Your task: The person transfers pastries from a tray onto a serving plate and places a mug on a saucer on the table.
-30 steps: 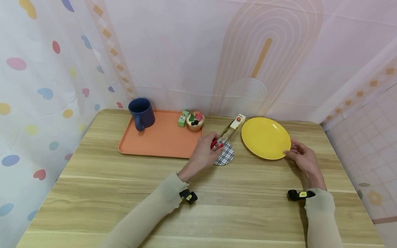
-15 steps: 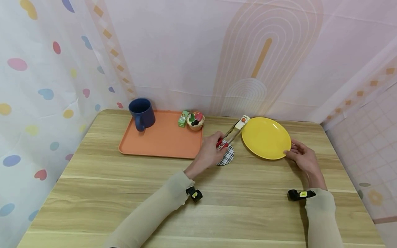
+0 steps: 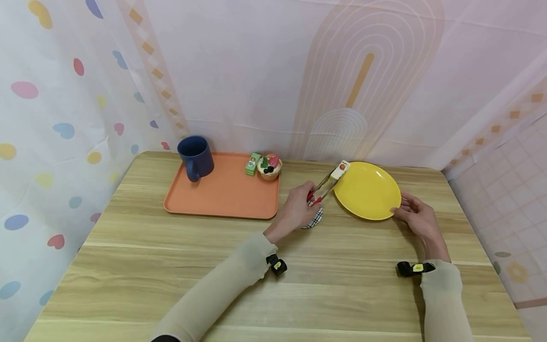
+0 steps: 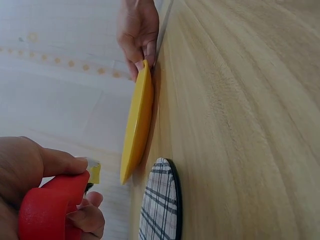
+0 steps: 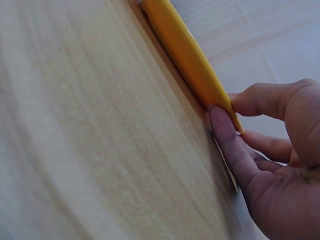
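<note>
The box [image 3: 340, 171] and tongs [image 4: 52, 205] have moved rightward; our left hand [image 3: 296, 208] grips the tongs, our right hand [image 3: 419, 219] pinches the plate [image 3: 368, 194]. We'd guess the box light, stiff: squeeze its sides.

- The white carton [image 3: 340, 170] and green carton [image 3: 251, 167] are bearing print too small to read.
- Yellow stickers [image 3: 418, 268] on the black wrist cameras [image 3: 403, 269] are showing nothing legible.
</note>
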`<state>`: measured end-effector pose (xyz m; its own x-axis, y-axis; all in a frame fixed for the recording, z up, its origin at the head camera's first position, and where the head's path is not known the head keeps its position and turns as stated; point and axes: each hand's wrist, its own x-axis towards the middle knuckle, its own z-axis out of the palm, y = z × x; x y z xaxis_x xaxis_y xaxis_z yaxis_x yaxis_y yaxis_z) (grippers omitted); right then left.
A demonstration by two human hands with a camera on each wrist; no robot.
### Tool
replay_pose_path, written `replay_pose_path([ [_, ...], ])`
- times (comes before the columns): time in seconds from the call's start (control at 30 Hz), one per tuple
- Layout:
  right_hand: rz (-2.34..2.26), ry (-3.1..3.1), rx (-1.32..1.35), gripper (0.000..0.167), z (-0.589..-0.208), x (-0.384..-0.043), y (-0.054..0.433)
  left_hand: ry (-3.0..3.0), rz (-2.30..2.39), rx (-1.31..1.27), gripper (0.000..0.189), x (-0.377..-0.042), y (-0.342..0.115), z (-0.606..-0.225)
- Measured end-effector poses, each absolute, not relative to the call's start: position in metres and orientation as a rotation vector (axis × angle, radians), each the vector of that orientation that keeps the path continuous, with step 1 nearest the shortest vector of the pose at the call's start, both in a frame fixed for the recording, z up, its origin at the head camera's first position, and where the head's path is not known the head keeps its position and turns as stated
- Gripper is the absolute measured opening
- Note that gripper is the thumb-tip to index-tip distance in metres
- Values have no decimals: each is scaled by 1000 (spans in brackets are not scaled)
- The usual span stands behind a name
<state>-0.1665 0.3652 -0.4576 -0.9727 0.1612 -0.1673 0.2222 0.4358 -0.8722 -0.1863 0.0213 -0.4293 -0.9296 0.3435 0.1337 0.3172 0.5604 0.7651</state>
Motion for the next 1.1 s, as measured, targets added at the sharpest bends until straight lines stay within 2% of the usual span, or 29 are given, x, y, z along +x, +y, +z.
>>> replay_pose_path([
  [1.1,-1587,2609,350,76,-458,-168,364,2671,1268,524,25,-202,54,-436],
])
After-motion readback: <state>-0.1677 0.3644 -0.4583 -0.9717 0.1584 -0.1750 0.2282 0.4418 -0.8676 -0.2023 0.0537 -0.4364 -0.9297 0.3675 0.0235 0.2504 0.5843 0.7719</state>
